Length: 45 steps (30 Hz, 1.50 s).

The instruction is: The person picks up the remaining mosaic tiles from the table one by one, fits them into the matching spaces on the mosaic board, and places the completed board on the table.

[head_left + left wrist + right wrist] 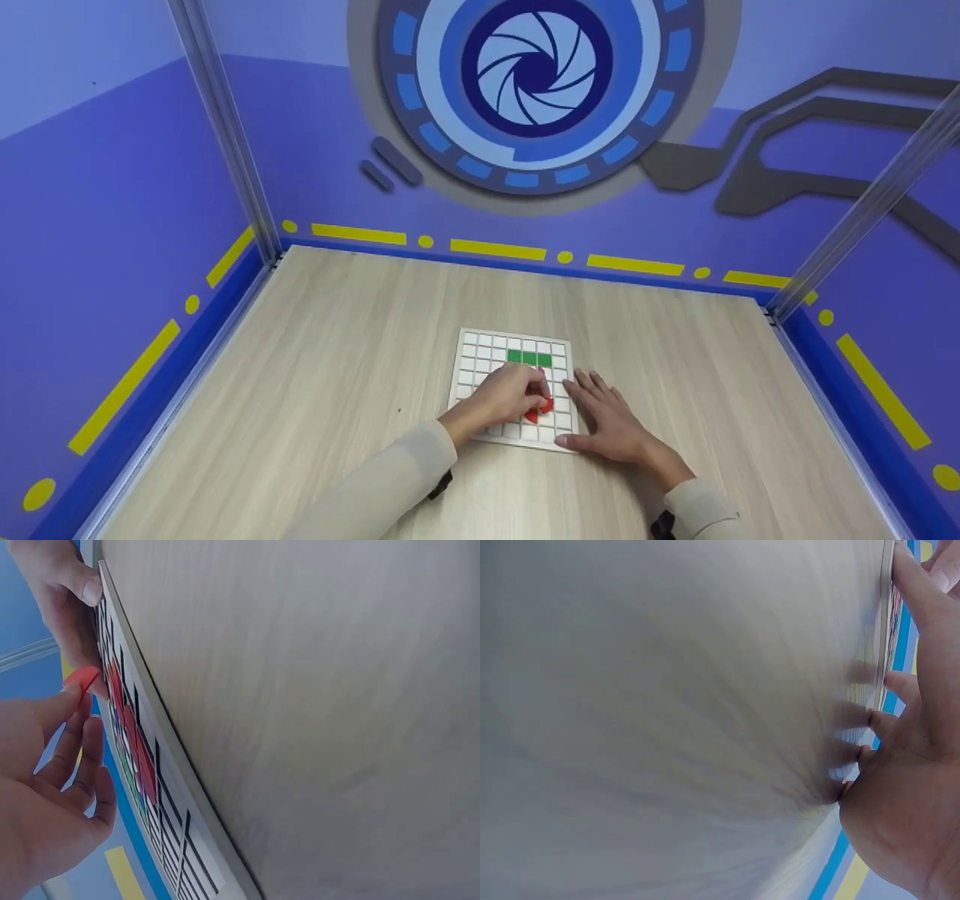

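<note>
A square white board [470,351] with a grid of square cells lies on the wooden table. Over its lower right part my left hand [502,396] pinches a small red piece [82,679] with a curved edge between thumb and index finger, its other fingers loosely bent. Below the held piece, flat red pieces [142,757] lie in the grid, and a bit of purple shows beside the fingers. A row of green squares [529,358] sits higher up. My right hand [616,424] rests spread at the board's right edge, thumb on the lower right corner, fingertips down on the table.
The pale wooden tabletop [360,337] surrounds the board. Blue-purple panels [315,150] with yellow dashes wall it at the back and both sides. Metal posts [232,127] stand at the back corners.
</note>
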Each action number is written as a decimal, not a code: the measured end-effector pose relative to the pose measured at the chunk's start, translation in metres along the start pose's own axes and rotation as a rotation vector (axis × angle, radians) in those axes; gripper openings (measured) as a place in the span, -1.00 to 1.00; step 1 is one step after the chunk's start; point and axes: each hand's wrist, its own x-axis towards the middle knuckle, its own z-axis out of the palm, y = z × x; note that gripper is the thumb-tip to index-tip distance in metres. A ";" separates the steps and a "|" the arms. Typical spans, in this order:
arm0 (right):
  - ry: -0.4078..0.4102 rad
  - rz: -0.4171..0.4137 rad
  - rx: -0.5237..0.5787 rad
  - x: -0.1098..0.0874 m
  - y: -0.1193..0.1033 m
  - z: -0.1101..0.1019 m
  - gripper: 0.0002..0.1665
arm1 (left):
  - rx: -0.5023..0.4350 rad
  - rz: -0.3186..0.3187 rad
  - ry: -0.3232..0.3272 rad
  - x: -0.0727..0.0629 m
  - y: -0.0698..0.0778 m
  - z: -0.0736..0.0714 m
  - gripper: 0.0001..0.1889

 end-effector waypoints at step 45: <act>0.017 -0.022 0.001 -0.001 0.000 0.000 0.25 | 0.311 0.135 -0.019 -0.003 0.005 0.019 -0.90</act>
